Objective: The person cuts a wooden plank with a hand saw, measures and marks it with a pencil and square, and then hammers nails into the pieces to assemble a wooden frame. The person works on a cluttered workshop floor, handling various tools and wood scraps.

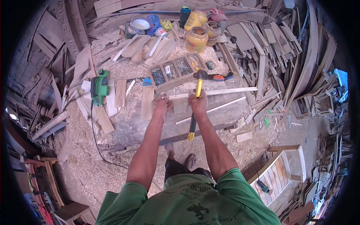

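Note:
My right hand [198,103] is closed around a hammer [199,88] with a yellow and black handle. The dark hammer head points away from me, and the handle's yellow butt hangs below my wrist. Fingers of my left hand [162,104] are closed at the left end of a long, thin wooden strip [228,91]. That strip runs right, passing by my right hand, over the workbench [131,129]. A thinner strip [213,110] lies nearer me. Just beyond stands a compartmented wooden box [168,88] with nails and small hardware. An orange and black tool [222,77] lies beside the hammer head.
At left is a green power planer [100,88], its cord trailing off the bench. Yellow tubs [196,40] and a white bowl [140,24] stand at the back. Stacked offcuts [258,41] fill the right; a slatted wooden frame [279,170] with a power tool sits at lower right.

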`<state>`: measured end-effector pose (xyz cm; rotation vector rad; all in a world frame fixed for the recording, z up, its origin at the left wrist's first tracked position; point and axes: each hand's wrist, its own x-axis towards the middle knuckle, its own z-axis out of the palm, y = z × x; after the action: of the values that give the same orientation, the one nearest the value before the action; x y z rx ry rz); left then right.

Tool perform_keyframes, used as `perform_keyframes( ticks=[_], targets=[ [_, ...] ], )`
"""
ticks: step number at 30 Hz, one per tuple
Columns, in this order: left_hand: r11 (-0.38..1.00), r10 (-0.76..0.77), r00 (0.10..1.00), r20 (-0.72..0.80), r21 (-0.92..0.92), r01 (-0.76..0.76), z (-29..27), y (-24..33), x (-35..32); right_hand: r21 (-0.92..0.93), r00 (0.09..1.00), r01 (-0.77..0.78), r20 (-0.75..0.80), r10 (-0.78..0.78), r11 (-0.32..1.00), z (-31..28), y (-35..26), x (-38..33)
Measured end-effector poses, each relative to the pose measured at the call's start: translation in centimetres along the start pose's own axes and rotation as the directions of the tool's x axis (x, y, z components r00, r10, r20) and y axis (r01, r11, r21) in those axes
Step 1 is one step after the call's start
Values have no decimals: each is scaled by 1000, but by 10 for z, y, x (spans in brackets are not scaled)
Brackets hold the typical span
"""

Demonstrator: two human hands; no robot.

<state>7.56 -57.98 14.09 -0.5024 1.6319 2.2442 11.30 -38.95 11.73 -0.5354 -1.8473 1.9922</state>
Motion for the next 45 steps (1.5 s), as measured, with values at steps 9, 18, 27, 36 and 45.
perform_keyframes(
  ticks=[9,18,27,36,45],
  targets=[
    [1000,-3,1000,13,29,2,0,4,6,85,992,-117,56,112,989,-3,-21,-5],
    [998,-16,999,29,62,14,-1,6,7,102,995,-94,50,90,990,-5,-23,-10],
    [1000,-25,999,24,19,24,-5,3,9,267,996,-89,15,88,960,2,-25,-11],
    [1000,-21,1000,15,8,21,-2,5,2,67,978,-207,38,204,976,-5,-40,-12],
    [990,2,998,67,142,-12,-8,7,0,85,996,-88,29,85,993,-1,-22,-10]
  ],
)
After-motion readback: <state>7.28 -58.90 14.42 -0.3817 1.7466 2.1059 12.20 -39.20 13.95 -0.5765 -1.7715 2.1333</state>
